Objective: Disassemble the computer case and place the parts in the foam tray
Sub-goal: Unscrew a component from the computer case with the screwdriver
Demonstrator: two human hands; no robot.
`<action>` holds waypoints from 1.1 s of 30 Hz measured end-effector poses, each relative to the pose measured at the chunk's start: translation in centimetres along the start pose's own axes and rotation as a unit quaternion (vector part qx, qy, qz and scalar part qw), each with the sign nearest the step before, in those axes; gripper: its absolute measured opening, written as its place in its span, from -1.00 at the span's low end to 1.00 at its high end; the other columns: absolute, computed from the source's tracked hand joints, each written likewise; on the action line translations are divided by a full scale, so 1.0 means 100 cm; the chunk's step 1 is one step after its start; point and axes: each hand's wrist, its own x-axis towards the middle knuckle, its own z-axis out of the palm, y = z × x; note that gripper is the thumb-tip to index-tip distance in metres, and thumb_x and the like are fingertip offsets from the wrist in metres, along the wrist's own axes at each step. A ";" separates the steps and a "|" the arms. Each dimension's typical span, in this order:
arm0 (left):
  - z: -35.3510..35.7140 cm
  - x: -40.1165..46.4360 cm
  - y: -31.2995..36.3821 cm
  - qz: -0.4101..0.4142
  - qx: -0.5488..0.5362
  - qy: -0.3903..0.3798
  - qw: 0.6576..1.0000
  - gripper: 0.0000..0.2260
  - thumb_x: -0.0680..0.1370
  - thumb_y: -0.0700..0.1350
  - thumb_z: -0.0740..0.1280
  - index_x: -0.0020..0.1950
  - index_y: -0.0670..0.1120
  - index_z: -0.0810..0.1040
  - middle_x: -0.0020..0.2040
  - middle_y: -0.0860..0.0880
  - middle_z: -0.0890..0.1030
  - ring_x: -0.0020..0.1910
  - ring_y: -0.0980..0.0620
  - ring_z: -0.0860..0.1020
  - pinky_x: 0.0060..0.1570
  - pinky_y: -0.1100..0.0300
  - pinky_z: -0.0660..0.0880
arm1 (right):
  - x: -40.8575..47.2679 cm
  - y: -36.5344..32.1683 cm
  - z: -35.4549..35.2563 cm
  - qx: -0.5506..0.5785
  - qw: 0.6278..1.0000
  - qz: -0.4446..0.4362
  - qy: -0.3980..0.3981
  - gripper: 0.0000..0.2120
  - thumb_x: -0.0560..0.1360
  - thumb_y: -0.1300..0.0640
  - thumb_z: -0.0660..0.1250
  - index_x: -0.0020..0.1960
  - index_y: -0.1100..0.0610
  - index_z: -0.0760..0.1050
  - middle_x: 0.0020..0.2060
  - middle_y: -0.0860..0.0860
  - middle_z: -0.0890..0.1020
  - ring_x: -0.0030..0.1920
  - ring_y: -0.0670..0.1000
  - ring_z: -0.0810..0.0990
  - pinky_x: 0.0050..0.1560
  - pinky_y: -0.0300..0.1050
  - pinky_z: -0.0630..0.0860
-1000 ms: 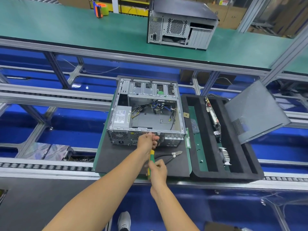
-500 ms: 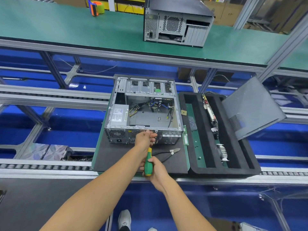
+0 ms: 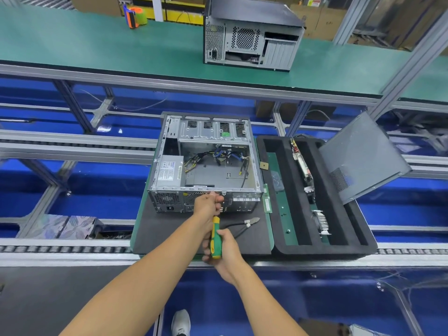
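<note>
The open computer case (image 3: 206,163) lies on a dark mat, its inside showing cables and a power supply (image 3: 169,171). My left hand (image 3: 208,203) is curled against the case's near rear panel, around the front of a screwdriver whose tip is hidden. My right hand (image 3: 224,248) grips the green and yellow screwdriver (image 3: 215,237) by its handle, just in front of the case. The black foam tray (image 3: 312,248) sits right of the case and holds circuit boards (image 3: 303,166) and a heatsink part (image 3: 322,221) in its slots.
The case's grey side panel (image 3: 361,156) leans on the tray's far right edge. Cutting pliers (image 3: 244,223) lie on the mat (image 3: 169,229) beside my right hand. A second computer case (image 3: 252,35) and a tape dispenser (image 3: 134,16) stand on the green bench behind.
My right hand slid back down the screwdriver handle towards me, showing more of the green grip. My left hand stays at the case's rear panel. The camera view shifted slightly.
</note>
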 end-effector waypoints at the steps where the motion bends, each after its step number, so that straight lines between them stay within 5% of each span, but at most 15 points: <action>1: 0.000 0.000 0.000 -0.002 0.000 0.001 1.000 -0.75 0.75 -0.16 0.16 -0.08 -0.19 0.49 -0.21 -0.06 0.57 -0.43 0.11 0.34 -0.60 0.36 0.21 | 0.001 -0.001 -0.002 0.014 1.000 0.005 -0.006 -0.72 0.60 0.04 0.15 -0.08 0.19 0.54 -0.34 0.08 0.56 -0.43 -0.01 0.43 -0.38 -0.14 0.40; 6: -0.006 0.001 -0.004 0.029 0.071 0.000 0.997 -0.73 0.76 -0.08 0.13 0.02 -0.17 0.54 -0.20 -0.02 0.65 -0.46 0.12 0.39 -0.48 0.28 0.31 | 0.008 -0.006 0.007 -0.146 0.984 -0.083 0.058 -0.85 0.57 0.24 0.24 -0.17 0.16 0.48 -0.36 0.10 0.61 -0.39 0.01 0.56 -0.39 -0.23 0.47; 11: -0.005 -0.001 -0.004 0.023 0.085 0.005 0.996 -0.75 0.76 -0.06 0.11 0.09 -0.15 0.51 -0.23 0.00 0.61 -0.45 0.10 0.37 -0.51 0.27 0.29 | 0.015 0.005 0.012 -0.259 0.927 -0.191 0.193 -0.62 0.43 0.26 0.45 -0.29 0.05 0.24 -0.42 -0.02 0.37 -0.36 -0.03 0.29 -0.34 -0.11 0.23; 15: -0.001 -0.004 0.001 -0.003 0.031 0.001 1.000 -0.80 0.76 -0.12 0.12 0.08 -0.18 0.48 -0.27 -0.01 0.50 -0.45 0.11 0.26 -0.61 0.34 0.15 | 0.016 0.000 0.012 -0.195 0.965 -0.126 0.123 -0.83 0.55 0.24 0.28 -0.21 0.13 0.40 -0.35 0.04 0.48 -0.38 -0.03 0.39 -0.43 -0.16 0.42; 18: -0.002 -0.005 0.002 -0.015 -0.001 -0.011 1.000 -0.80 0.76 -0.13 0.12 0.06 -0.17 0.48 -0.27 -0.02 0.49 -0.44 0.12 0.24 -0.61 0.34 0.13 | 0.013 0.001 0.000 -0.084 0.994 -0.026 0.068 -0.67 0.59 0.07 0.18 -0.23 0.16 0.60 -0.36 0.09 0.58 -0.44 -0.02 0.50 -0.39 -0.12 0.54; 21: -0.002 -0.006 0.001 -0.014 -0.015 -0.009 1.000 -0.77 0.76 -0.13 0.12 0.00 -0.18 0.48 -0.25 -0.05 0.53 -0.45 0.12 0.28 -0.61 0.35 0.17 | 0.015 -0.001 -0.009 -0.069 0.996 -0.025 0.051 -0.69 0.61 0.10 0.17 -0.16 0.20 0.60 -0.36 0.13 0.61 -0.45 0.00 0.52 -0.36 -0.11 0.54; 25: -0.002 -0.005 -0.001 -0.003 -0.011 -0.005 1.000 -0.73 0.76 -0.11 0.12 -0.03 -0.17 0.49 -0.20 -0.09 0.63 -0.41 0.10 0.39 -0.53 0.34 0.32 | 0.018 -0.011 -0.004 -0.170 0.974 -0.124 0.090 -0.90 0.41 0.15 0.33 -0.27 0.11 0.45 -0.42 0.06 0.52 -0.43 0.03 0.45 -0.42 -0.21 0.39; 30: 0.000 -0.005 -0.001 -0.006 -0.016 -0.005 1.000 -0.77 0.75 -0.13 0.14 0.03 -0.21 0.49 -0.20 -0.07 0.61 -0.40 0.11 0.40 -0.51 0.33 0.40 | 0.022 -0.004 -0.003 -0.394 0.867 -0.186 0.241 -0.66 0.42 0.02 0.40 -0.29 0.02 0.22 -0.50 -0.13 0.36 -0.44 -0.05 0.28 -0.38 -0.09 0.19; 33: 0.001 -0.005 0.000 -0.006 -0.044 -0.008 0.999 -0.78 0.75 -0.17 0.14 -0.02 -0.21 0.47 -0.25 -0.08 0.55 -0.44 0.11 0.37 -0.55 0.34 0.35 | 0.020 -0.009 -0.001 -0.339 0.917 -0.158 0.141 -0.79 0.53 -0.01 0.28 -0.24 0.03 0.40 -0.39 -0.07 0.53 -0.36 -0.03 0.43 -0.30 -0.09 0.32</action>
